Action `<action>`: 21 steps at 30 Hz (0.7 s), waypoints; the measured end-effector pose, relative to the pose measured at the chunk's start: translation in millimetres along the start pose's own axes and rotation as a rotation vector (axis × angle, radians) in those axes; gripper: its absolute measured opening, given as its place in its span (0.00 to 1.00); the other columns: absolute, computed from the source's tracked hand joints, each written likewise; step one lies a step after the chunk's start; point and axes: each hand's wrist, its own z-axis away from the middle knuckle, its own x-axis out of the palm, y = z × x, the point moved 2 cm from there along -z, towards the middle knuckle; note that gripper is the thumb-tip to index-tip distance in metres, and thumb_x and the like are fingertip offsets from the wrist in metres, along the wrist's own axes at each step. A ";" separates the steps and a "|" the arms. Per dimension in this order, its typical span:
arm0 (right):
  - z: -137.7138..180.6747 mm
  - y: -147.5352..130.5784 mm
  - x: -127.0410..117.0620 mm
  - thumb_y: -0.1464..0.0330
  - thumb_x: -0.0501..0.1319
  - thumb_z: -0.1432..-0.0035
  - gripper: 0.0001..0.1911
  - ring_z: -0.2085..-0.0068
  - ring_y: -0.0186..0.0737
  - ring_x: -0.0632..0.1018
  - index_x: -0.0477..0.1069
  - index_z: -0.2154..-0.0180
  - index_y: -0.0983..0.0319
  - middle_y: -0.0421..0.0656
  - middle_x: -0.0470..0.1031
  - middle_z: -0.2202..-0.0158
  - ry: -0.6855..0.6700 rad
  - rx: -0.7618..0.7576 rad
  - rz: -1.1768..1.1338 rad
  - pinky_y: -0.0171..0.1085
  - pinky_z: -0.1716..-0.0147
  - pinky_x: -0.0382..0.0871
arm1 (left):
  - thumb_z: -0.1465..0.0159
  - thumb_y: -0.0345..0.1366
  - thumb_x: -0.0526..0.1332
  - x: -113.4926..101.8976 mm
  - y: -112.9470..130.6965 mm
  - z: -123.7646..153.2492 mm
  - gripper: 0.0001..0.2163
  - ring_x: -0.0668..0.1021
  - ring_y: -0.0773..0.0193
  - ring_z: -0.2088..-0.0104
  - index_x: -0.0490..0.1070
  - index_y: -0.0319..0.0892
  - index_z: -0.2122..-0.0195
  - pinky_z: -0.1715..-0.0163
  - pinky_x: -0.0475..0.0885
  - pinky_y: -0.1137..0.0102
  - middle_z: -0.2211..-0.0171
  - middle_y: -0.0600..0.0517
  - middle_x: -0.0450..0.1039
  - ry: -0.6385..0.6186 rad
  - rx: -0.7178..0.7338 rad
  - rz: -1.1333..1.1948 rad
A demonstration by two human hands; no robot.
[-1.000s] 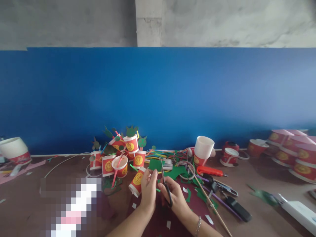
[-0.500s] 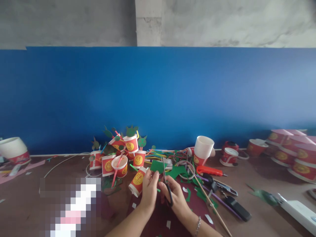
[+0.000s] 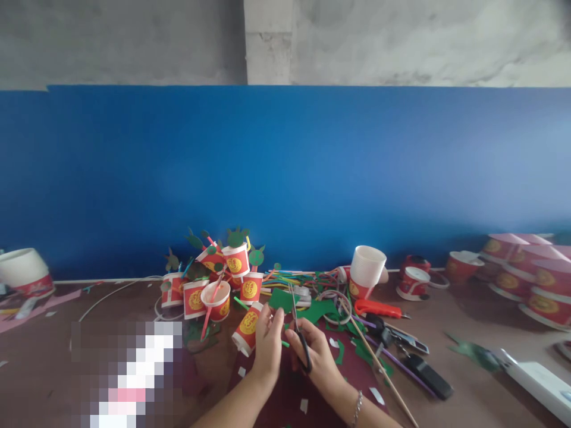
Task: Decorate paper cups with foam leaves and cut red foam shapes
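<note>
Green paper [image 3: 279,299] is pinched in the grip of the left hand [image 3: 269,342], lower edge hidden behind the thumb. Right hand [image 3: 319,351] has its grip wrapped round black-handled scissors [image 3: 300,337], blades right by the paper, can't tell if they're touching. Pixelated patch [image 3: 138,371] blots out some of the surface [image 3: 40,374], and a white-and-red cup [image 3: 25,266] gets chopped off far left.

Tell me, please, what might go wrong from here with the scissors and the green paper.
The scissors in the right hand have their blades close to the left hand, which holds the green paper, so a slip might nick a finger.
The tilted cup is right beside the left hand; a bump could knock it over or roll it.
Green scraps lie around the work, so a cut-off piece might get lost among them.
</note>
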 end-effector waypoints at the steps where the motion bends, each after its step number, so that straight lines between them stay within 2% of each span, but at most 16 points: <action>1: -0.2 0.0 0.1 0.54 0.61 0.49 0.18 0.86 0.27 0.63 0.63 0.71 0.62 0.32 0.61 0.87 -0.001 0.007 -0.002 0.27 0.87 0.52 | 0.43 0.44 0.60 -0.2 -0.1 0.0 0.13 0.65 0.68 0.76 0.60 0.43 0.75 0.72 0.63 0.73 0.78 0.58 0.59 -0.013 0.005 0.000; 7: -0.7 -1.3 0.4 0.53 0.62 0.50 0.19 0.86 0.27 0.62 0.63 0.72 0.62 0.31 0.60 0.87 0.004 0.011 -0.005 0.27 0.87 0.53 | 0.40 0.46 0.56 -0.8 -1.8 0.1 0.15 0.61 0.69 0.78 0.56 0.43 0.76 0.77 0.59 0.75 0.79 0.59 0.52 -0.006 0.016 -0.049; 12: -0.7 -0.3 0.4 0.52 0.62 0.51 0.20 0.86 0.28 0.63 0.63 0.71 0.62 0.32 0.62 0.87 0.003 0.029 -0.022 0.27 0.88 0.52 | 0.41 0.49 0.55 -0.5 -1.6 0.0 0.16 0.63 0.67 0.77 0.56 0.44 0.77 0.75 0.61 0.73 0.79 0.58 0.54 -0.007 0.010 -0.105; 17: -1.6 -0.5 0.3 0.52 0.63 0.51 0.20 0.84 0.29 0.66 0.62 0.71 0.62 0.33 0.64 0.85 0.030 0.009 -0.076 0.28 0.84 0.57 | 0.42 0.50 0.57 1.6 7.2 1.7 0.16 0.63 0.65 0.75 0.56 0.44 0.78 0.74 0.61 0.72 0.79 0.58 0.54 -0.032 0.056 -0.187; 21: -1.7 0.2 0.2 0.53 0.63 0.51 0.20 0.84 0.29 0.65 0.61 0.71 0.61 0.32 0.63 0.86 0.045 0.020 -0.085 0.28 0.84 0.56 | 0.42 0.49 0.57 2.1 8.6 2.0 0.16 0.63 0.65 0.75 0.57 0.44 0.78 0.74 0.61 0.72 0.79 0.57 0.55 -0.034 0.059 -0.184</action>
